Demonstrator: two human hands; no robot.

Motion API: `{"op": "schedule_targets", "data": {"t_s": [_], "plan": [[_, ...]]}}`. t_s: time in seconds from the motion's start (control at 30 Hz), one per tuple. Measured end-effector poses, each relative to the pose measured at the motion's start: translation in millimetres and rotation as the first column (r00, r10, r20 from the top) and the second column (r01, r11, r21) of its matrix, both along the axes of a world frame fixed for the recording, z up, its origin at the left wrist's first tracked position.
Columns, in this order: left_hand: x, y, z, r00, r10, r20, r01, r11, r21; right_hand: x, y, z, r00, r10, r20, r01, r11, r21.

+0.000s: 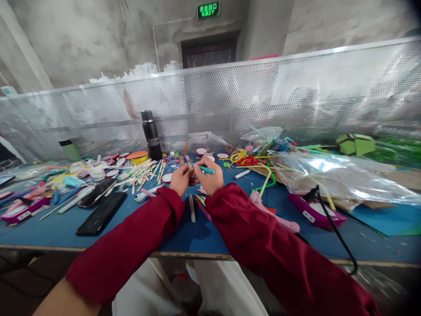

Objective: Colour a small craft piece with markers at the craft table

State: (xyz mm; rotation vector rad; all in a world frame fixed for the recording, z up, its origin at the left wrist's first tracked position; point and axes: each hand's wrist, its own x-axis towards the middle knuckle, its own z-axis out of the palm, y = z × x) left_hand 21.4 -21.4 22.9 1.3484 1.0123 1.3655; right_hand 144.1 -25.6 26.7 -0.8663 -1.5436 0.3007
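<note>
Both hands meet above the middle of the blue table (141, 226). My right hand (213, 179) is closed around a teal pen (207, 170), which slants across the fingers. Close beside it, my left hand (180, 180) pinches a small, thin, pale purplish piece (187, 159) pointing up and away from me. The exact kind of that piece cannot be made out, and the fingers hide its lower end. Below the hands, a whitish stick-like piece (192, 210) and a pink-purple one (204, 209) lie on the table.
Left of my arms lie a black phone (101, 213) and many pale sticks (140, 173). A black bottle (151, 137) stands behind them. On the right are a pink glue gun (278, 218), a purple device (309, 210) with a black cable, and clear plastic bags (332, 173). A perforated metal screen (230, 96) backs the table.
</note>
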Motion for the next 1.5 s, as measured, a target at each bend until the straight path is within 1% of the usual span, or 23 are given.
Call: {"op": "schedule_targets", "data": {"t_s": [0.43, 0.57, 0.8, 0.97, 1.13, 1.23, 1.5], "plan": [[0.3, -1.0, 0.3, 1.0, 0.0, 0.004, 0.0, 1.0, 0.017, -0.3, 1.4, -1.6, 1.0, -0.019, 0.016, 0.019, 1.0, 0.016], [0.5, -1.1, 0.3, 1.0, 0.0, 0.006, 0.0, 1.0, 0.015, -0.3, 1.3, -1.6, 1.0, -0.003, 0.013, 0.003, 0.999, 0.035], [0.1, 0.1, -1.4, 1.0, 0.005, 0.002, -0.005, 1.0, 0.017, -0.4, 2.1, -1.6, 0.999, -0.02, 0.025, 0.019, 1.0, 0.025], [-0.5, 2.2, -2.7, 1.0, -0.017, -0.004, 0.018, 0.999, 0.031, 0.1, 2.3, -1.4, 1.0, -0.023, 0.007, 0.023, 0.999, 0.045], [0.6, -1.0, -0.1, 1.0, -0.01, 0.013, 0.01, 1.0, 0.024, -0.1, 0.9, -1.1, 0.998, -0.06, 0.033, 0.058, 0.996, 0.066], [1.7, -4.1, 2.2, 1.0, -0.006, 0.019, 0.005, 1.0, 0.012, -0.4, 0.3, -1.4, 0.998, -0.046, 0.05, 0.042, 0.996, 0.078], [3.1, -6.7, 4.2, 1.0, -0.004, 0.016, 0.004, 1.0, 0.001, -0.5, 1.3, -2.2, 0.997, -0.049, 0.055, 0.046, 0.998, 0.046]]}}
